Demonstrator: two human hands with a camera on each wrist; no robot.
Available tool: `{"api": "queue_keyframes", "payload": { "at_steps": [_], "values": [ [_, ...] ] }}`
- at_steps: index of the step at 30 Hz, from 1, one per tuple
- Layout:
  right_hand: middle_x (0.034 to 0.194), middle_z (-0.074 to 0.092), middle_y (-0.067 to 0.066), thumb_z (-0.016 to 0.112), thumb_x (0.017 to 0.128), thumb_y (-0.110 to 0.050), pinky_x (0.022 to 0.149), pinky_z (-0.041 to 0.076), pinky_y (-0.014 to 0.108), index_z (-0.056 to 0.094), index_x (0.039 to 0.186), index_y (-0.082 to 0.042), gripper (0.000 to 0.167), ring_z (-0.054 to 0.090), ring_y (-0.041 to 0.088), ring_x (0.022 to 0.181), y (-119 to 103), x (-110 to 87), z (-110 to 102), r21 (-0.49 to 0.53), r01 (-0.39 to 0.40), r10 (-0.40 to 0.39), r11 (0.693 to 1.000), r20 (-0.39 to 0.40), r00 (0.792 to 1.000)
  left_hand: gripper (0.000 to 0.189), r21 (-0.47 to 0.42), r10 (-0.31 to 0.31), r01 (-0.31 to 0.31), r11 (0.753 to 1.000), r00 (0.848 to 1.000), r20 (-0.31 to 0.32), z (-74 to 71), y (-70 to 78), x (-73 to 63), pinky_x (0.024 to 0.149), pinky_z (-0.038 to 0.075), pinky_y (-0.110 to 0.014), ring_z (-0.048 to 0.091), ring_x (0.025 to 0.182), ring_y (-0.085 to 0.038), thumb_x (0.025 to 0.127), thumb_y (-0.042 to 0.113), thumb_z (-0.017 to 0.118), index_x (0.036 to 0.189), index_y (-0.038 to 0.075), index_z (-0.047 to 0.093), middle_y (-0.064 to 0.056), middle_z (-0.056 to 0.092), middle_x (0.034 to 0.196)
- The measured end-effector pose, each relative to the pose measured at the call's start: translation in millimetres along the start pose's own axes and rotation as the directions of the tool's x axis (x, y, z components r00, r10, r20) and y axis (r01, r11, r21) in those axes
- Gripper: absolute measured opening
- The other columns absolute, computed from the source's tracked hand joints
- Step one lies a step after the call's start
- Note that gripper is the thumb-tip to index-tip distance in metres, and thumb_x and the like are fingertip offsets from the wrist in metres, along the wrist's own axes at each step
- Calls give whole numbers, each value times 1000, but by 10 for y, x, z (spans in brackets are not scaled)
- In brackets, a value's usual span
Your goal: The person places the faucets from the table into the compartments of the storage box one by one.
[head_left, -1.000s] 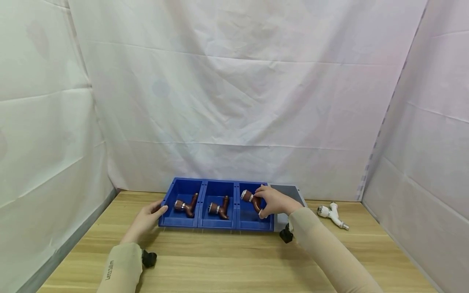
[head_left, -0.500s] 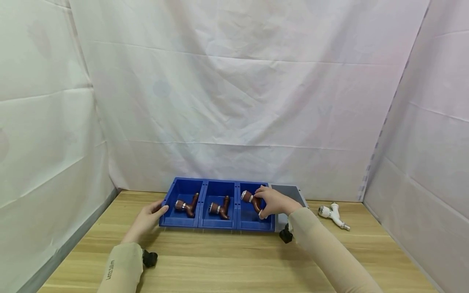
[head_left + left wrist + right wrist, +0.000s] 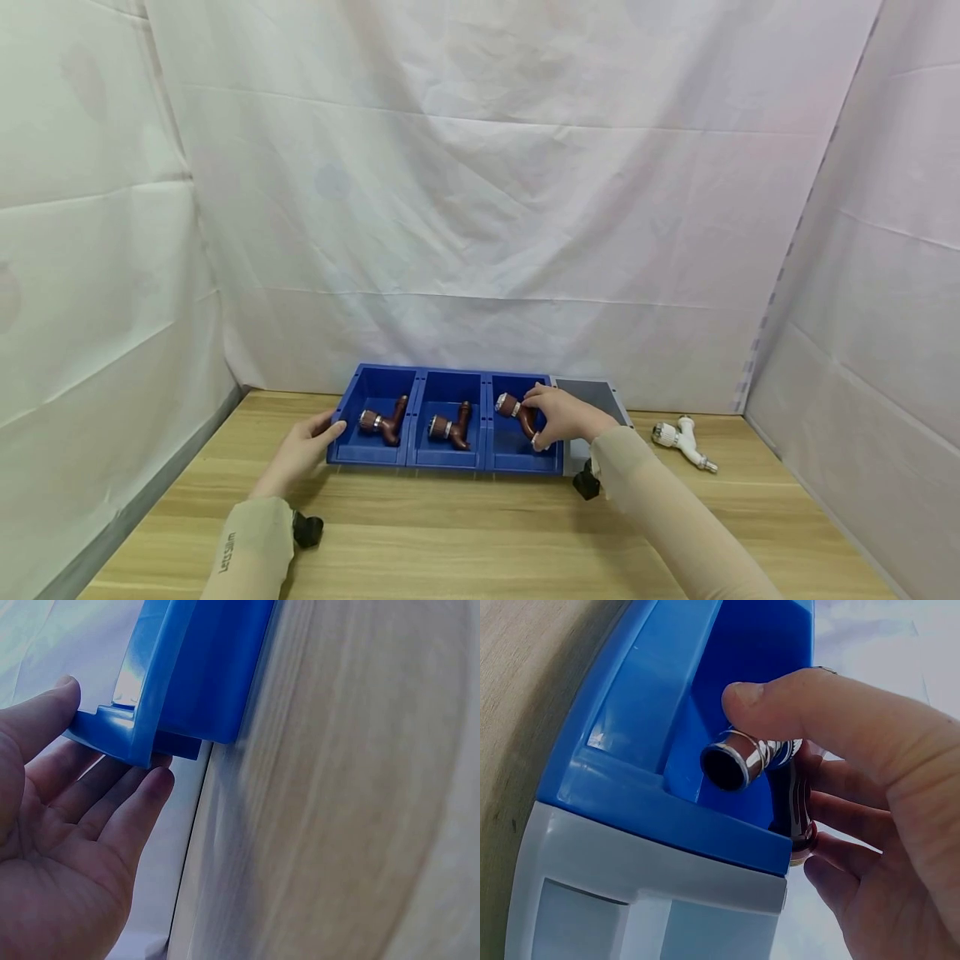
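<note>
In the head view my right hand (image 3: 564, 414) holds a brown faucet (image 3: 507, 405) within the third blue bin (image 3: 513, 461), its knob pointing to the back left. The right wrist view shows my thumb on the faucet's body (image 3: 757, 750) near its open end, with the fingers around the far side. My left hand (image 3: 300, 450) grips the outer left edge of the first blue bin (image 3: 367, 456); in the left wrist view the thumb lies over the rim (image 3: 112, 735) and the fingers reach beneath. A brown faucet (image 3: 388, 427) lies in the first bin and another brown faucet (image 3: 453, 432) in the second.
A grey bin (image 3: 588, 390) adjoins the blue row on the right, partly hidden by my right hand and sleeve. Farther right, a white faucet (image 3: 684, 442) lies on the wooden table (image 3: 450, 533). White cloth (image 3: 480, 208) hangs behind and at both sides.
The brown faucet in my right hand has sunk very slightly into the third bin. My left hand stays at the first bin's edge.
</note>
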State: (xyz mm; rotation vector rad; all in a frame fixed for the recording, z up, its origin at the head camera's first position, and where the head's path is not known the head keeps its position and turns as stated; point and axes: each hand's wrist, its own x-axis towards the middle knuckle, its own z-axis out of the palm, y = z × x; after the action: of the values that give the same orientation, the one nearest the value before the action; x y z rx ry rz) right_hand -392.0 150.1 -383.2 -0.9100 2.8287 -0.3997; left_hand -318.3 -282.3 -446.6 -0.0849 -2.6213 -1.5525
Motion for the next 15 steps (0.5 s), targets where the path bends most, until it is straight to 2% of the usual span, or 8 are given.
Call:
{"api": "queue_keyframes", "payload": {
  "at_steps": [15],
  "values": [
    [144,44,16,85,71,-15,98,45,50,58,131,-2,67,23,37,142,-2,18,22,12,7,-7,1000,7,1000,58,19,-1,1,1000,1000,-1,6,26,-22,107,32,-55,40,131,-43,102,30,52,142,-10,39,-30,44,141]
  ]
}}
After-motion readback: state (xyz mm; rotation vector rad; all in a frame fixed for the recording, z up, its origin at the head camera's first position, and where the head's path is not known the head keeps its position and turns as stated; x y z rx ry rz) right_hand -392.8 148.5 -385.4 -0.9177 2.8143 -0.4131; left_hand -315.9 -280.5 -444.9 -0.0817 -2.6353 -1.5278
